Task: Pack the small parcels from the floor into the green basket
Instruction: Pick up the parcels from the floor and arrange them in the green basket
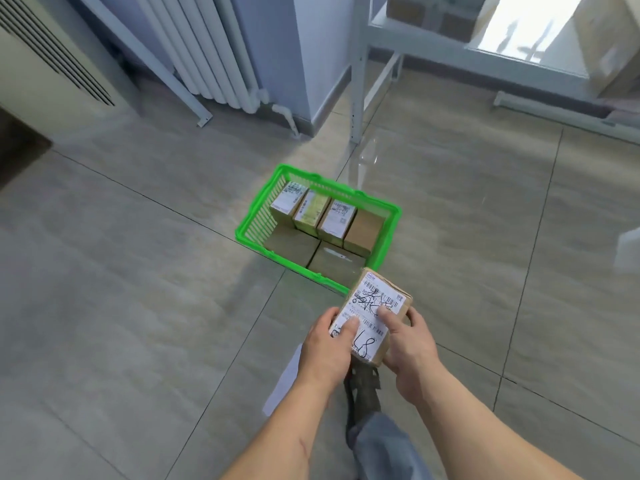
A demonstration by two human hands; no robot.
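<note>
A small brown parcel (375,308) with a white shipping label and black marker writing is held in both hands, just in front of the near corner of the green basket (258,209). My left hand (327,344) grips its left side with the thumb on the label. My right hand (408,344) grips its right side, thumb on top. The basket stands on the tiled floor and holds several brown parcels (363,232): one row upright at the back, two lying flat at the front.
A white radiator (214,53) and a metal frame leg (356,81) stand behind the basket. A shelf with cardboard boxes (436,12) is at the top right. My shoe and trouser leg (367,410) are below the hands. Grey floor tiles lie all around.
</note>
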